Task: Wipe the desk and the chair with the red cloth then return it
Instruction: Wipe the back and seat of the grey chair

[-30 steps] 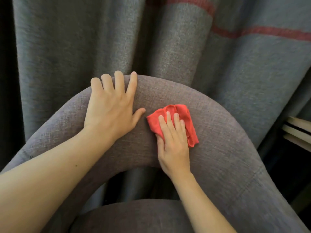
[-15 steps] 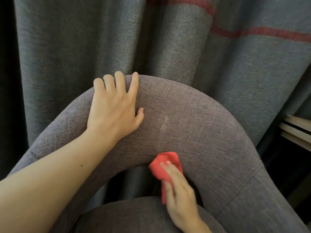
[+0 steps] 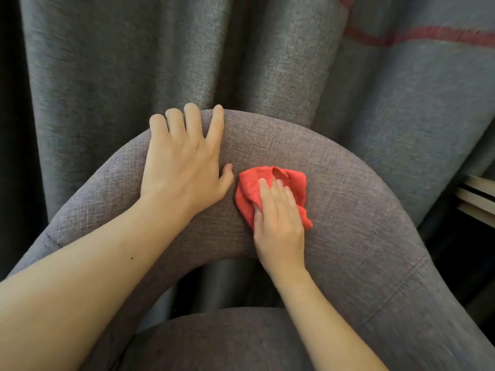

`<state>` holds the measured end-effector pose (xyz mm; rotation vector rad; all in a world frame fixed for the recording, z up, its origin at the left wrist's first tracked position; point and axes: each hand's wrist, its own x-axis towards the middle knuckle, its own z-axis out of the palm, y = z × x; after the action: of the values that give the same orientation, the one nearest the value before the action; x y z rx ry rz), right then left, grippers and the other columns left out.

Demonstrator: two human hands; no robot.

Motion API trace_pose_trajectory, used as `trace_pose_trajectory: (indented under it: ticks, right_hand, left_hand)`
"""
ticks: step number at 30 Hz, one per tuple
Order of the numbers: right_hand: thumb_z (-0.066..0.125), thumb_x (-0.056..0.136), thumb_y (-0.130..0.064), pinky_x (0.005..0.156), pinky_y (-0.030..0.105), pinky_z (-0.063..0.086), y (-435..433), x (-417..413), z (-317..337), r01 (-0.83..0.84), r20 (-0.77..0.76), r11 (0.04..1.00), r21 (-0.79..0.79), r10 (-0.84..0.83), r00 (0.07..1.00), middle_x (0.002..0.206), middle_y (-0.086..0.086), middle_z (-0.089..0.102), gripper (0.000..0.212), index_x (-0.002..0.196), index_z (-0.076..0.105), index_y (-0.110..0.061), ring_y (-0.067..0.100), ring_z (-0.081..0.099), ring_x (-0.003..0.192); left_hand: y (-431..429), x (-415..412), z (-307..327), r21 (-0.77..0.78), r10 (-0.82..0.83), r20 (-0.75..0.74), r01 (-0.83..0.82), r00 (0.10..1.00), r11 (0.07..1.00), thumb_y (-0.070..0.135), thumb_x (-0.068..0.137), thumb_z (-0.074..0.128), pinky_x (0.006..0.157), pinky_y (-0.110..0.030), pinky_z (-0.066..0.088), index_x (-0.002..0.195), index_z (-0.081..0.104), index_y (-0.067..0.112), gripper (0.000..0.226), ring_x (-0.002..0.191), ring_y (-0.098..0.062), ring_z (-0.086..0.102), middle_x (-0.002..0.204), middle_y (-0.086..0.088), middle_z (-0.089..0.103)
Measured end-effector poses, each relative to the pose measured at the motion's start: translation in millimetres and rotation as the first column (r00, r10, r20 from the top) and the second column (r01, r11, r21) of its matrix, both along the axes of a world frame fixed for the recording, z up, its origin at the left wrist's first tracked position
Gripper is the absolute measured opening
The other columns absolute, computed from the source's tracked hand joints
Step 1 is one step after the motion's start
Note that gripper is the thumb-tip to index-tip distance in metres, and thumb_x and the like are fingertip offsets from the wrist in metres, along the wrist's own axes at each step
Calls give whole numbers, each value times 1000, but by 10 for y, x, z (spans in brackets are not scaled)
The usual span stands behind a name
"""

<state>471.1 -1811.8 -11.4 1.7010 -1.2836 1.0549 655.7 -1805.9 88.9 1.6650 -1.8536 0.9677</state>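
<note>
**Chair back under the cloth**

The chair step of the task is in hand; the crumpled red woven cloth [image 3: 270, 188] is pressed flat on the top of the curved backrest of the grey fabric-covered chair [image 3: 361, 223], just right of its middle. The cloth is held down by the right hand [image 3: 278, 226], whose fingers [image 3: 263, 187] are laid together and stretched over it; the cloth is pinned under the palm and fingers rather than pinched, and its edges stick out at the left, the top and the right of the hand. The left hand [image 3: 184, 167] is spread open on the backrest beside it, with the fingers apart and curled over the far edge, so the chair is steadied; nothing is held in it, and its thumb lies just beside the cloth without a clear touch. Behind the chair a grey woven curtain with a red stripe [image 3: 241, 57] is hung; the padded seat [image 3: 227, 344] is seen at the bottom. The desk is not in view, so it cannot be told whether it is already wiped.

For the next move, an even pressure is called for, it is judged, with the stroke carried along the curve toward the unwiped sides; the loose cloth may bunch on the rough weave, so the fingers should be kept flat.
</note>
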Motion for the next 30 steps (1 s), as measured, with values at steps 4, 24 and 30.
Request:
trace_pose_trajectory:
  ticks: [4,24,30]
  right_hand:
    - [70,85,2,110,47,44,221,-154,-411,-8,-149,997,72,19,989,131,27,65,43,128,66,5,40,61,125]
    - [62,87,5,109,46,46,308,-98,-502,-99,-152,987,128,118,981,137,23,61,43,130,64,4,35,58,130]
    - [69,82,9,110,44,45,354,-350,-150,-124,-61,991,40,127,990,134,25,62,45,127,66,5,36,61,126]
  left_hand:
    - [9,1,7,4,-24,-23,24,999,1000,59,88,41,79,-49,37,152,29,6,84,94,-39,51,115,-27,50]
    - [7,-5,-9,-6,-26,-21,26,999,1000,59,87,41,80,-50,35,152,28,6,84,95,-40,49,118,-29,49]
    - [21,0,2,-15,-15,-15,15,1000,1000,58,89,39,80,-48,36,153,26,6,84,96,-39,50,118,-28,49]
